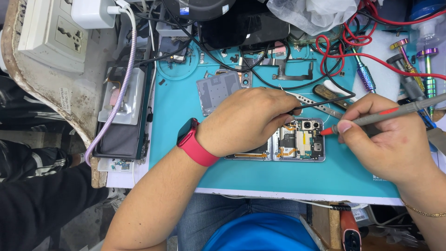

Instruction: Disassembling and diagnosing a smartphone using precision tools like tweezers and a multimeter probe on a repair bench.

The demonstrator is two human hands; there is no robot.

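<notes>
Teal work mat (260, 179): carries an opened foldable phone (297, 145), back removed, lying flat near the mat's front edge, right of centre; likely light, stiff and fragile, best steadied by its outer frame. Left hand (246, 122), fingers pinched on a black probe (320, 103); right hand (388, 139), fingers clamped on a red-tipped probe (371, 118) touching the phone's upper right corner.

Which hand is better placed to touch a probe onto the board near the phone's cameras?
Right. The right hand holds the red-tipped probe with its tip already beside the opened phone near the cameras; the left hand and its black probe sit further back.
</notes>
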